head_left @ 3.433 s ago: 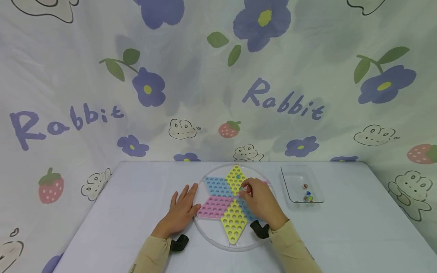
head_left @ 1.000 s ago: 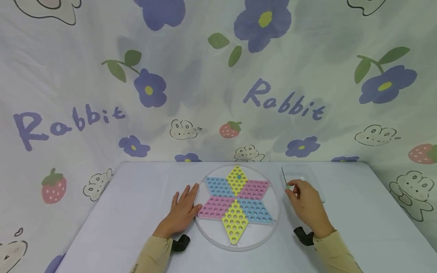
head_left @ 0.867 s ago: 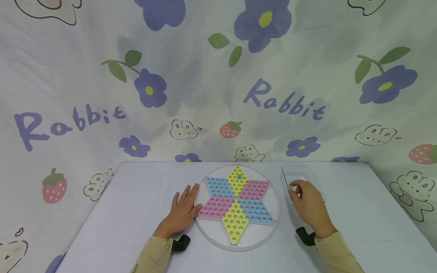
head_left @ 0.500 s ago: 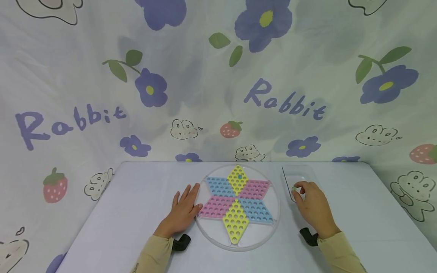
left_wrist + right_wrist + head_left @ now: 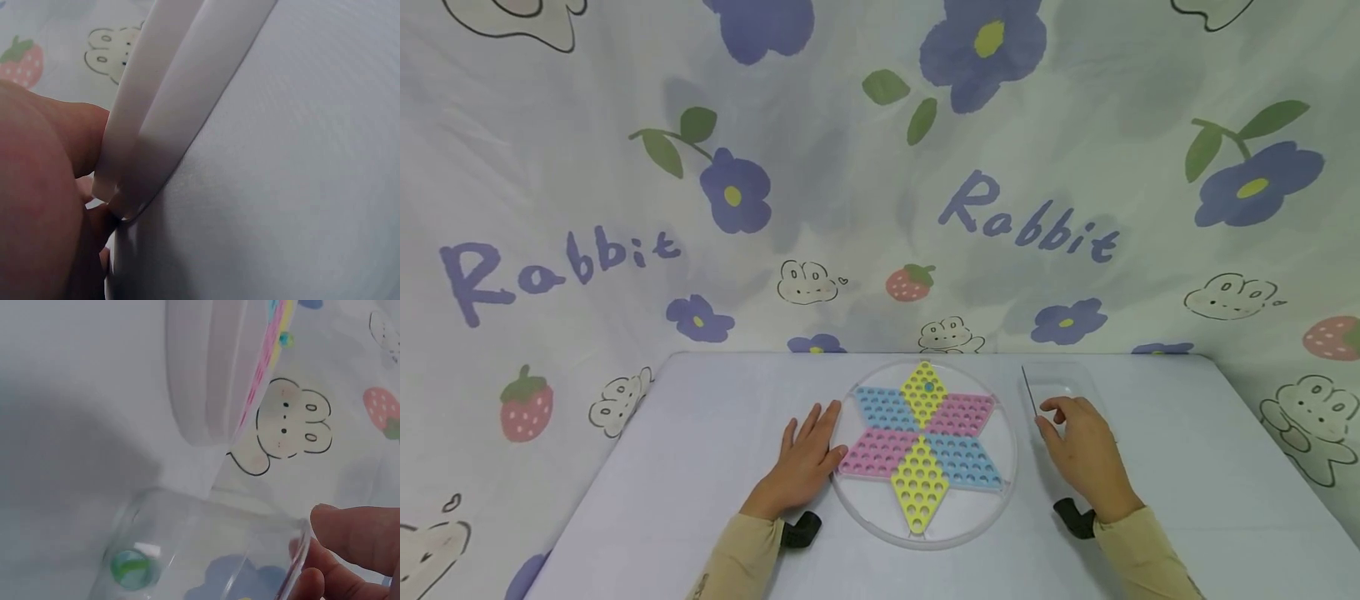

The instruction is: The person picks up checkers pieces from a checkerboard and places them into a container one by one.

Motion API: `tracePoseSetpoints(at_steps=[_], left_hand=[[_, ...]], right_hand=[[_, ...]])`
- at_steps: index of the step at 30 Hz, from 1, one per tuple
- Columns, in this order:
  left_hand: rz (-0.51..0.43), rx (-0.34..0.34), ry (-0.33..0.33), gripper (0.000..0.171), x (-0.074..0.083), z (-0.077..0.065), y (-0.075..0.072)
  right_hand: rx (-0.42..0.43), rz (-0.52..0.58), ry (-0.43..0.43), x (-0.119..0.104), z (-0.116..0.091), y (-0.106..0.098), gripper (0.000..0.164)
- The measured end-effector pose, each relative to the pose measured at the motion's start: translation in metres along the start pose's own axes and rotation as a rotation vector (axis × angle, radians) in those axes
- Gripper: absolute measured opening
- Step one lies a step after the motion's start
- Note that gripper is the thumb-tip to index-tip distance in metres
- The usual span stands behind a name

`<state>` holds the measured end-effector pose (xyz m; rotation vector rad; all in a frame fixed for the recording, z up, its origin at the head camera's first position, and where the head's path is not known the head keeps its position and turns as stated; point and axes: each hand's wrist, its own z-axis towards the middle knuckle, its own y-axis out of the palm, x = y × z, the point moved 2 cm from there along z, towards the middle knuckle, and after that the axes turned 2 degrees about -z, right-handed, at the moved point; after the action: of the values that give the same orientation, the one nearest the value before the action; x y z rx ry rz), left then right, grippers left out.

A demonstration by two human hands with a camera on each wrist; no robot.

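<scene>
My left hand (image 5: 803, 457) lies with spread, straight fingers beside the round Chinese checkers board (image 5: 925, 546). Its thumb touches the board's left edge; the left wrist view shows fingers against the white rim (image 5: 181, 81). My right hand (image 5: 1086, 450) is at the left wall of a clear plastic box (image 5: 1067, 371), thumb and index finger apart, no marble visible between them. A green-swirled marble (image 5: 131, 570) shows low in the box in the right wrist view. One bluish marble (image 5: 929, 387) sits in the board's far yellow point.
The box stands right of the board on a white-covered table (image 5: 1195, 483); my right hand hides most of its inside. A patterned curtain (image 5: 880, 167) hangs right behind the table's far edge. Black wrist mounts (image 5: 801, 530) sit under both wrists.
My right hand carried a green marble from the board to the box and let it go there. Since then it has shifted slightly left. My left hand stayed in place.
</scene>
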<state>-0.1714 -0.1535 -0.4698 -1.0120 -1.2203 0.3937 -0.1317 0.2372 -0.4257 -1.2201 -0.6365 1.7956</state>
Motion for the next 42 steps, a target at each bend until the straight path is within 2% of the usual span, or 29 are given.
tracePoseSetpoints(at_steps=[7,16,23,28,36,42], left_hand=[[0.010,-0.001,-0.009,0.067,-0.001,0.001,0.001],[0.002,0.004,-0.003,0.067,-0.001,0.002,0.001],[-0.008,0.009,0.005,0.066,0.000,0.000,0.001],[-0.020,0.011,0.007,0.067,0.000,0.000,0.000],[-0.006,-0.017,-0.016,0.068,-0.001,0.001,0.001],[-0.023,-0.009,-0.017,0.068,0.000,0.001,0.000]], right_hand=[[-0.039,0.030,0.033,-0.013,0.005,0.007,0.018],[-0.059,0.073,0.018,-0.033,0.012,0.022,0.018],[-0.037,0.121,-0.025,-0.047,0.021,0.033,0.016],[-0.044,0.127,-0.010,-0.056,0.028,0.039,0.016],[-0.069,0.164,0.008,-0.065,0.037,0.046,0.018],[-0.075,0.192,0.003,-0.070,0.043,0.052,0.018]])
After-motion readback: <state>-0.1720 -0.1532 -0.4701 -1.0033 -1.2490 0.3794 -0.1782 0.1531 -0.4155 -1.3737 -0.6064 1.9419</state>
